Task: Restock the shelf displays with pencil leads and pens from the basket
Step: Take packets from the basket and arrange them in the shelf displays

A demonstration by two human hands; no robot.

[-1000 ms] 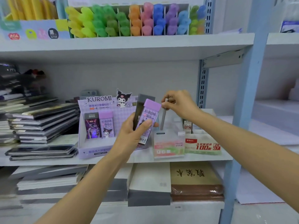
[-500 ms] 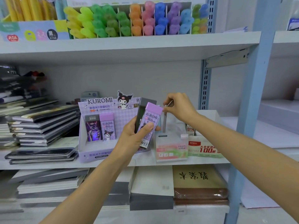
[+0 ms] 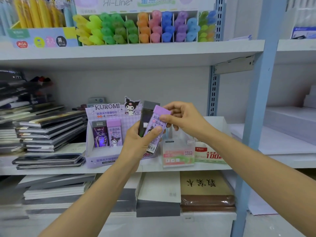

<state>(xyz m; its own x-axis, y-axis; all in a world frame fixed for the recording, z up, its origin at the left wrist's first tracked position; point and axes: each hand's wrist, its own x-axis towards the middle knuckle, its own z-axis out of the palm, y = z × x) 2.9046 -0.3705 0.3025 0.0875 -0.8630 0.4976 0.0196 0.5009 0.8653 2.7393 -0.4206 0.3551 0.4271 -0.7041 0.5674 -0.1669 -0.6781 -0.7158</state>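
Note:
My left hand (image 3: 138,142) grips two pencil lead cases in front of the middle shelf: a purple Kuromi case (image 3: 154,132) in front and a dark grey case (image 3: 145,117) behind it. My right hand (image 3: 181,118) pinches the top of the purple case with thumb and fingers. Behind them stands the purple Kuromi display box (image 3: 102,134), with a dark case and a purple case upright in its left slots. A slim grey lead tube (image 3: 170,133) stands in the clear Fruit Soda box (image 3: 177,154) just below my right hand.
A white and red lead box (image 3: 210,153) sits right of the Fruit Soda box. Stacked notebooks (image 3: 47,134) fill the shelf's left side. Highlighters (image 3: 145,28) line the upper shelf. A blue upright post (image 3: 256,117) stands at right. More notebooks (image 3: 205,190) lie on the lower shelf.
My right hand let go of the slim lead tube, now standing in the Fruit Soda box, and moved left onto the top of the purple case. The view came closer.

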